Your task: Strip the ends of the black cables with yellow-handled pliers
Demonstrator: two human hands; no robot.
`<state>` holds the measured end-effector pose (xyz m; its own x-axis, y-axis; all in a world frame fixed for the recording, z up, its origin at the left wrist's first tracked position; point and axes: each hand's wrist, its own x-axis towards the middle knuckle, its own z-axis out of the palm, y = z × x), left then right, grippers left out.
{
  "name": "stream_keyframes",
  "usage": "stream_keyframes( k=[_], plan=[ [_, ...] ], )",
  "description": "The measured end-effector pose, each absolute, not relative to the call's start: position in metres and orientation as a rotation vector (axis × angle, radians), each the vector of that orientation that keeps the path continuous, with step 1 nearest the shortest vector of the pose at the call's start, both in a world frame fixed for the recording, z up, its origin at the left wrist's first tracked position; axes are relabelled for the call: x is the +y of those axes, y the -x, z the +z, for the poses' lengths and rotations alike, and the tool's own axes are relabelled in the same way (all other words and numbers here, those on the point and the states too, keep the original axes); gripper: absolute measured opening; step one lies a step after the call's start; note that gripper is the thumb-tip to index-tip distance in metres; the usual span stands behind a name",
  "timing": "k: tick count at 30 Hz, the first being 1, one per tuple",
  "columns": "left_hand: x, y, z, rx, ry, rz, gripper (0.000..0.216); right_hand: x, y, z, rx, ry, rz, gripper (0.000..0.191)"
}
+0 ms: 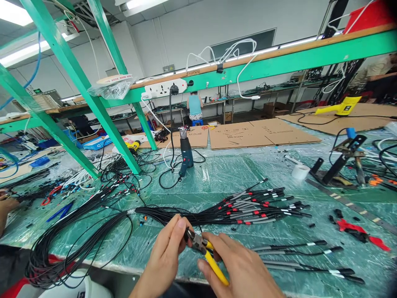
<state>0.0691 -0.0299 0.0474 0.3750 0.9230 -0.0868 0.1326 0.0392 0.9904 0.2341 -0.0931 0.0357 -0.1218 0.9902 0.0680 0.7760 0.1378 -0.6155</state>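
My right hand (245, 269) grips yellow-handled cutting pliers (204, 252), their dark jaws pointing left. My left hand (166, 256) pinches something small and dark right at the jaws, likely a cable end, too small to name. Just beyond my hands lies a bundle of black cables (248, 207) with grey sleeves and red and white markers at the ends. Three separate finished cables (297, 256) lie to the right of my right hand.
A blue heat gun (186, 155) stands upright behind the bundle, plugged into a power strip (164, 87). Tape roll (300, 171), metal jig (338, 159), red-handled tool (362, 236) at right. Green frame posts (102, 116) at left. Another person's hand (4, 207) at far left.
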Motion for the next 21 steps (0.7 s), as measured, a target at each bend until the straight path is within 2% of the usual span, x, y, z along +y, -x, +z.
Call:
stream_keyframes(
  k=[7, 10, 13, 17, 21],
  plan=[
    [-0.028, -0.072, 0.047, 1.019, -1.472, 0.825, 0.041, -0.091, -0.234, 0.044, -1.909, 1.617, 0.846, 0.016],
    [-0.028, -0.072, 0.049, 0.991, -1.480, 0.827, 0.040, -0.088, -0.235, 0.047, -1.880, 1.582, 0.964, 0.029],
    [-0.028, -0.072, 0.050, 0.971, -1.444, 0.819, 0.040, -0.088, -0.237, 0.046, -1.712, 1.387, 1.345, 0.035],
    [-0.025, -0.071, 0.051, 0.907, -1.473, 0.821, 0.041, -0.091, -0.239, 0.040, -1.366, 1.146, 1.770, 0.056],
    [-0.021, -0.070, 0.052, 0.839, -1.503, 0.836, 0.039, -0.090, -0.239, 0.035, -1.386, 1.089, 1.879, 0.062]
  ],
)
